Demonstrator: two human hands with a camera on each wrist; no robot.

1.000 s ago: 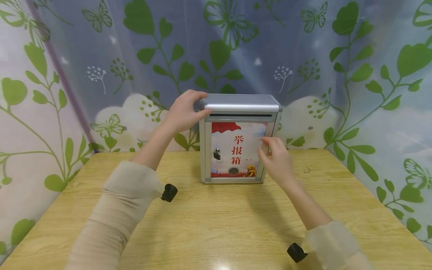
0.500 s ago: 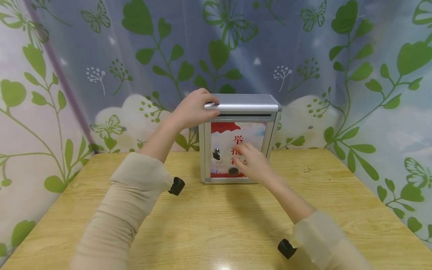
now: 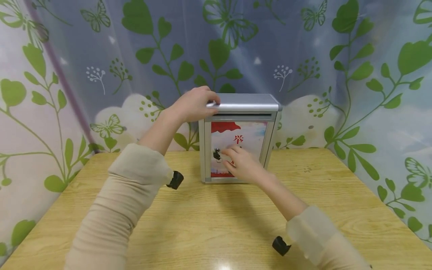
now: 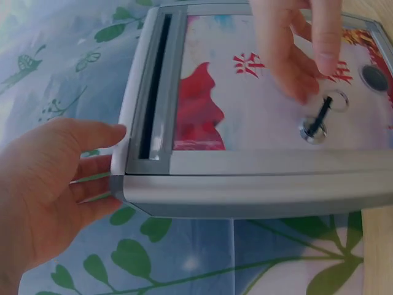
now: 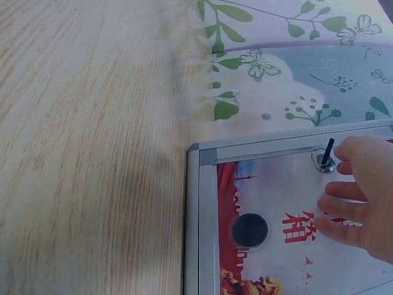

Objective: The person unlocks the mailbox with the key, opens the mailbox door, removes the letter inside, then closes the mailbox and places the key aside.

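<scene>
Upright on the desk [image 3: 189, 225], box [image 3: 237, 144] faces viewer; left hand [image 3: 194, 105] grips its top corner; right hand [image 3: 243, 165], fingers loosely apart, nears key [image 4: 320, 114].

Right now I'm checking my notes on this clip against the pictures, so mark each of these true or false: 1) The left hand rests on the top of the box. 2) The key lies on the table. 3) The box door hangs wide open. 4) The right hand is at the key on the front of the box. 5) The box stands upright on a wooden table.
1) True: the left hand holds the top left edge of the metal box.
2) False: the key sits in the lock on the door.
3) False: the door lies flush in its frame.
4) True: the right hand reaches the key; whether it pinches it is unclear.
5) True: it stands on the table.
</scene>
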